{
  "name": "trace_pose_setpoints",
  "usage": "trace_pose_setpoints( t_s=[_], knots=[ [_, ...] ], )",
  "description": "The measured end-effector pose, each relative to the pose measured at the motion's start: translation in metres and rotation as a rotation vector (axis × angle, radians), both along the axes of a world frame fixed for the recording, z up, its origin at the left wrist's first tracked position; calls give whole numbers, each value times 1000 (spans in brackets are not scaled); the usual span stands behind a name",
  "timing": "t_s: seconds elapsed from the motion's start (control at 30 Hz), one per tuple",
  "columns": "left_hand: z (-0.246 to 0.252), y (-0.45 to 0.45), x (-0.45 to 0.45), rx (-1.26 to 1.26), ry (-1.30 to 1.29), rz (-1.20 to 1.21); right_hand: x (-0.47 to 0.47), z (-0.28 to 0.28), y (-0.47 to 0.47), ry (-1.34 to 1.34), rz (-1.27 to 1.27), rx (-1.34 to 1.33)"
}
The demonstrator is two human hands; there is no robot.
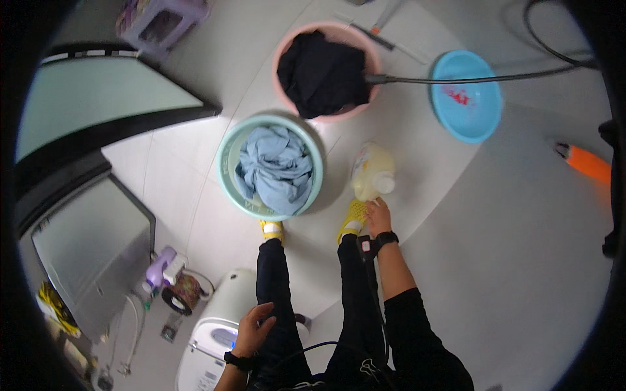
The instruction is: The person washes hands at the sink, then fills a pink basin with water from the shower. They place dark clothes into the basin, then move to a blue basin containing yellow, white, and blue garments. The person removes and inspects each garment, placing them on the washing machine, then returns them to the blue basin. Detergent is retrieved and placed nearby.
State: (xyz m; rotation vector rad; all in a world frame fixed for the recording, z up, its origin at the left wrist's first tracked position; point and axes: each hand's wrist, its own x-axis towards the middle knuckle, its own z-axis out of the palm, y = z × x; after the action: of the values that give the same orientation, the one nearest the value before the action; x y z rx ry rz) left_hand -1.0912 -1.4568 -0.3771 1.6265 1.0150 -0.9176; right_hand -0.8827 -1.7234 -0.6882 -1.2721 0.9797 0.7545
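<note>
My right hand [378, 216] is beside the base of a large bottle of pale yellow liquid [372, 171] with a white cap, next to my yellow clog. Whether its fingers touch or grip the bottle cannot be told. My left hand [254, 328] hangs over my left thigh, fingers apart, holding nothing. Ahead of my feet stands a light green basin [223, 168] with a crumpled light blue cloth [276, 166] in it. Beyond it, a pink basin [374, 54] holds black cloth [320, 73].
A blue basin [467, 115] with red marks lies at the right. A purple plastic stool [164, 24] is at the upper left. Glass-panelled furniture [98, 97] stands left, a white toilet [210, 332] beside my left leg. A black cable [464, 79] crosses the upper right.
</note>
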Motion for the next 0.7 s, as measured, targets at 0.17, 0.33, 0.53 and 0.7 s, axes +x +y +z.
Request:
trace_pose_setpoints(
  t_s=[0.17, 0.33, 0.53, 0.7],
  knots=[
    [52, 36, 29, 37, -241, -103, 5, 125, -11, -26, -97, -41],
    [120, 82, 72, 195, -682, -541, -19, 284, -18, -705, 170, -270],
    [226, 127, 132, 293, -937, -1046, -59, 430, 0, -625, 114, -327],
    [285, 135, 147, 354, -1141, -1178, -111, 487, 22, -760, 347, -455]
  ],
)
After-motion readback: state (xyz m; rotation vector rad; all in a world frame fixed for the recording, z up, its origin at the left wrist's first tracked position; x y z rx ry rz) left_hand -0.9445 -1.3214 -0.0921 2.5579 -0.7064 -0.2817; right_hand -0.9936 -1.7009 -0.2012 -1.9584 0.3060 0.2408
